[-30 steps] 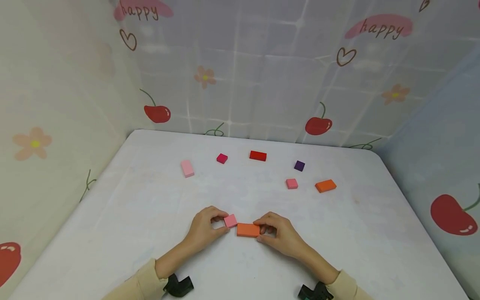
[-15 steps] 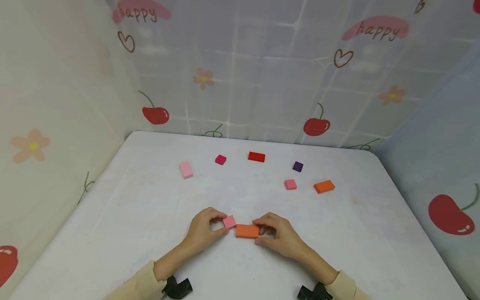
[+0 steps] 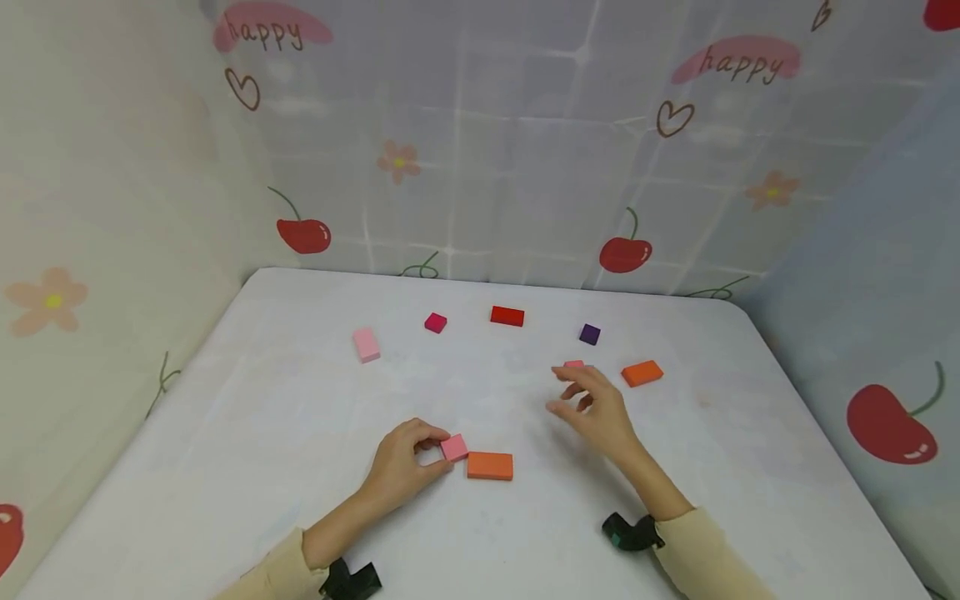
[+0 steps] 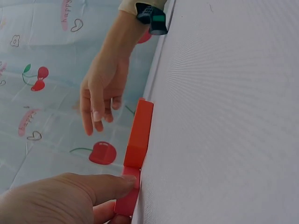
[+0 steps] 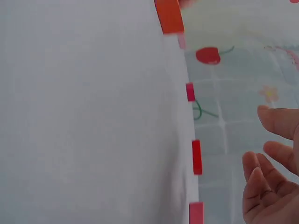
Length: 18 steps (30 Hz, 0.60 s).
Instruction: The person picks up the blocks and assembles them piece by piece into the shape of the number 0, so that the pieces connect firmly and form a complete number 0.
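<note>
On the desk, the left grip pinches a small, squarish pink block, slightly askew, touching a longer orange block. The right grip hovers, thumb and forefinger apart.

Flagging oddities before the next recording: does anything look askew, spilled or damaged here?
Nothing looks spilled or damaged. One slight oddity: the pink block pinched by the left hand sits at an angle to the near orange block, so their edges don't line up, perhaps only mid-placement.
</note>
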Available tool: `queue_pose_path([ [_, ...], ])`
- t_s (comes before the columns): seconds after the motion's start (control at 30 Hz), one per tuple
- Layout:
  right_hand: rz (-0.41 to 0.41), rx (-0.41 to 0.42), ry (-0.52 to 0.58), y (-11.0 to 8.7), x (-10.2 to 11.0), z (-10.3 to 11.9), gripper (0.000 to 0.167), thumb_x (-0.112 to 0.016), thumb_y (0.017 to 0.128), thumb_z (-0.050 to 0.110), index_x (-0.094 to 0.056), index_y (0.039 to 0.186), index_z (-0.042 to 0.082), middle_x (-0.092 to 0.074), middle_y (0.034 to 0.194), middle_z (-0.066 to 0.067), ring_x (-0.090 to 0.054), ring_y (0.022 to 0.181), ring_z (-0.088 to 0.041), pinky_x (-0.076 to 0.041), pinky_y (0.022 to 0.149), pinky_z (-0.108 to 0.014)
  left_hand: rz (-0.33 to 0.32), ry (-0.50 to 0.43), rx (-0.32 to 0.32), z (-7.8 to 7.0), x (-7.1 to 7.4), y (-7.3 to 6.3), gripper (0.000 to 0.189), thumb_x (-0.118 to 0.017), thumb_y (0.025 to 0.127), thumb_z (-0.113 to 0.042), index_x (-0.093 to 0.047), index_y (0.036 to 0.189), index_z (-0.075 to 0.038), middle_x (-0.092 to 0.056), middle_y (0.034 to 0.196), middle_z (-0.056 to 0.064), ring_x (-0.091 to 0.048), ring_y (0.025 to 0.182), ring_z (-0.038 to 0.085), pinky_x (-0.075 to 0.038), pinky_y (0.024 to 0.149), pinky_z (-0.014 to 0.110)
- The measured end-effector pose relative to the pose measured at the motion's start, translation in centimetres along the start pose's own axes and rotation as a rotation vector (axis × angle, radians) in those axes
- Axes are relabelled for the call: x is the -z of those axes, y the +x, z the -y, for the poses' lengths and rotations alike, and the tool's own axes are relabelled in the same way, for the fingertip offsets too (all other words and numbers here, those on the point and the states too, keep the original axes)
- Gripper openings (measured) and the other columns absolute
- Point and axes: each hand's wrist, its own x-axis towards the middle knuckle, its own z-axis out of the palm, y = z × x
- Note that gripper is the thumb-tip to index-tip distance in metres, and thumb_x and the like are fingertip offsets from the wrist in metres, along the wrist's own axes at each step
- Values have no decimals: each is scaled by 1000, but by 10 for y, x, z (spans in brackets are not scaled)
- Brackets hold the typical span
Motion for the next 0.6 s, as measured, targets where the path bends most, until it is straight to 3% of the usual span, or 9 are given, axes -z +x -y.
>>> queue_pose_path([
  [0.17, -56, -93, -91, 23, 15, -20, 58, -79, 82, 12, -57, 135, 8, -56, 119, -20, -60, 93, -28, -49, 69, -21, 16, -1, 25, 0, 0, -1, 29, -87, 70, -11, -74, 96, -15, -62, 85, -8, -54, 79, 7, -49, 72, 21],
  [0.37, -14, -142, -117, 37, 23, -44, 59, -76, 84, 9, -53, 138, 5, -52, 125, -23, -63, 97, -35, -50, 74, -25, 12, -12, 28, -3, 1, -1, 30, -87, 69, -10, -74, 95, -15, -62, 84, -8, -54, 78, 8, -49, 71, 21],
  [0.6, 51, -196, -68, 40, 23, -59, 57, -73, 87, 9, -52, 140, 5, -53, 128, -20, -59, 98, -32, -47, 72, -21, 23, -30, 50, -5, 4, 0, 30, -87, 69, -9, -74, 95, -15, -62, 84, -8, -53, 78, 8, -47, 71, 21],
])
